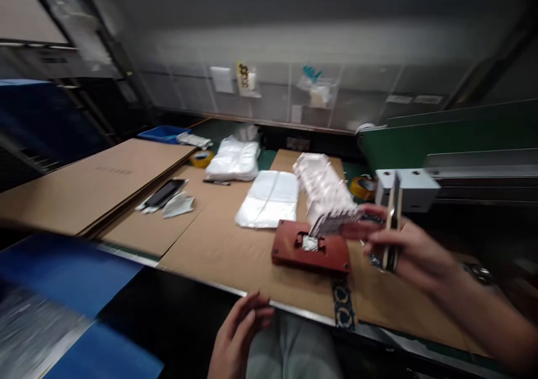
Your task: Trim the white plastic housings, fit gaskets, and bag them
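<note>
My right hand (409, 250) holds a pair of tweezers (394, 222) upright between thumb and fingers. Its stretched fingertips reach the near end of a white ridged plastic tray (323, 185); motion blur hides whether they grip it. The tray's near end overhangs a dark red block fixture (292, 247). A small whitish part (310, 243) sits in the fixture's central recess. My left hand (241, 334) is off the table's front edge, fingers loosely bent and apart, with nothing in it.
Clear plastic bags (269, 199) and a thicker bag stack (234, 159) lie behind the fixture. A pen (216, 182), tape roll (202, 158), and dark flat device (166, 193) are leftward. Cardboard sheets (113, 171) pile at left. A white block (407, 190) and green conveyor (462, 135) stand right.
</note>
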The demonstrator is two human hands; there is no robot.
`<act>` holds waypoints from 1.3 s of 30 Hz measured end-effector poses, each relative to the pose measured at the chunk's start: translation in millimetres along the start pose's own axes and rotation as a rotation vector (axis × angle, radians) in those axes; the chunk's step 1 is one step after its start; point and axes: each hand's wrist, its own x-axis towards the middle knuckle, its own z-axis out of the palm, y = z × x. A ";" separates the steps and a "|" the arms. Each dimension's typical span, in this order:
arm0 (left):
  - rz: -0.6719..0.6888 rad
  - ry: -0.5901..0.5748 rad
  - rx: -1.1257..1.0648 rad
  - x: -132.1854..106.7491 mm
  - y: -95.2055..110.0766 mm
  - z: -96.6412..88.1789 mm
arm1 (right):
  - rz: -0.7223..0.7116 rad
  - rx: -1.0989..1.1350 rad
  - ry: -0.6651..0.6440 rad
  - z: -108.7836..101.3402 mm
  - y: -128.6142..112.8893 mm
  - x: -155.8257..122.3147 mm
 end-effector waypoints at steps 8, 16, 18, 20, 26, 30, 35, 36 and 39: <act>-0.448 -0.177 -0.830 -24.7 12.3 -52.8 | 0.531 -0.033 -0.353 56.8 220.4 -82.3; -0.603 -0.247 -0.984 -59.7 -12.8 -67.7 | 0.302 -0.154 0.078 54.3 238.7 -93.7; -0.667 -0.278 -0.996 -64.4 -14.1 -63.2 | 0.317 -0.165 0.091 62.8 233.3 -94.0; -0.712 -0.279 -0.998 -68.2 -14.5 -57.1 | 0.343 -0.174 0.091 69.9 228.8 -94.3; -0.856 -0.273 -1.020 -75.8 -15.8 -42.7 | 0.408 -0.208 0.169 78.4 219.6 -97.8; -0.888 -0.303 -1.031 -77.8 -16.6 -40.6 | 0.445 -0.183 0.187 78.1 218.1 -100.8; -0.880 -0.306 -1.029 -77.0 -13.1 -38.6 | 0.487 -0.140 0.190 74.3 220.8 -102.3; -0.873 -0.303 -1.027 -76.7 -12.4 -38.3 | 0.491 -0.134 0.181 73.6 221.2 -102.4; -0.861 -0.292 -1.022 -76.0 -12.5 -38.3 | 0.489 -0.133 0.165 71.8 222.1 -102.1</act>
